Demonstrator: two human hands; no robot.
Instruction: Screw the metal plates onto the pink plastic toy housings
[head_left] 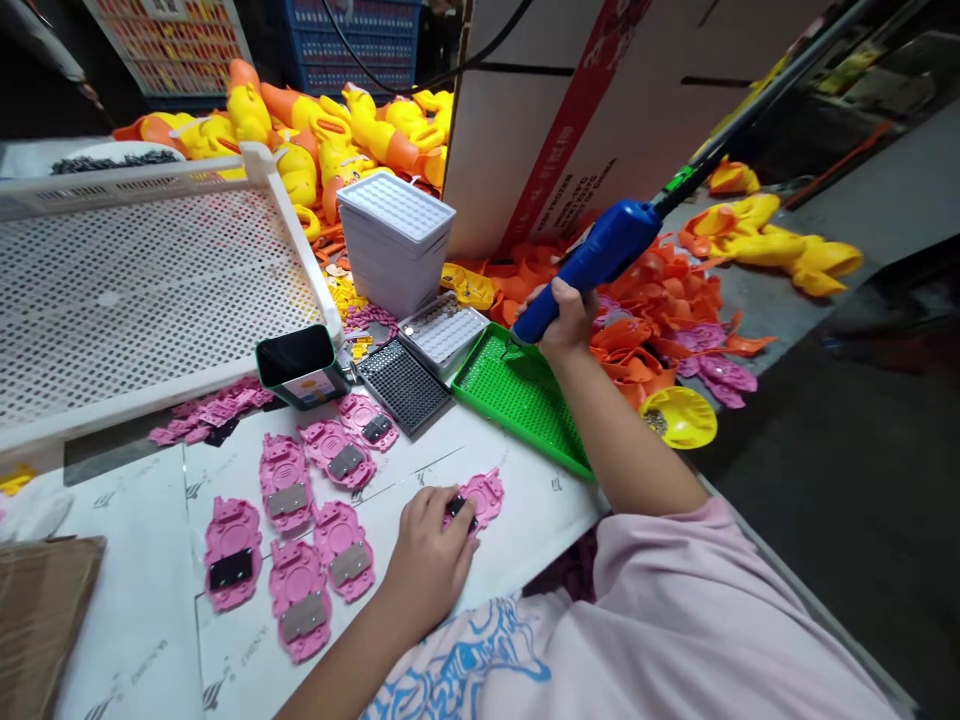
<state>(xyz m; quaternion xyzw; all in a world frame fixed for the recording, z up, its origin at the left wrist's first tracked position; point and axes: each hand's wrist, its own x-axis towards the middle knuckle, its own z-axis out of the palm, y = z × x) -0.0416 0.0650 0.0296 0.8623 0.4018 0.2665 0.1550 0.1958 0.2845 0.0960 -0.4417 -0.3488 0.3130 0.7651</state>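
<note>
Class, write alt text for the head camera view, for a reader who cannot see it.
A person's right hand holds a blue power screwdriver over a green tray, while the left hand presses a pink plastic part on a table. More pink parts lie nearby.

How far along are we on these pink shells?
Looks done: six pink shells laid out, each with a plate seated; whether they're all screwed down is too small to tell.
In hand: one more shell with a black plate, under the left hand; right hand has the blue driver above the green tray.
Left: probably screwing that plate; total remaining can't be read here.
</note>
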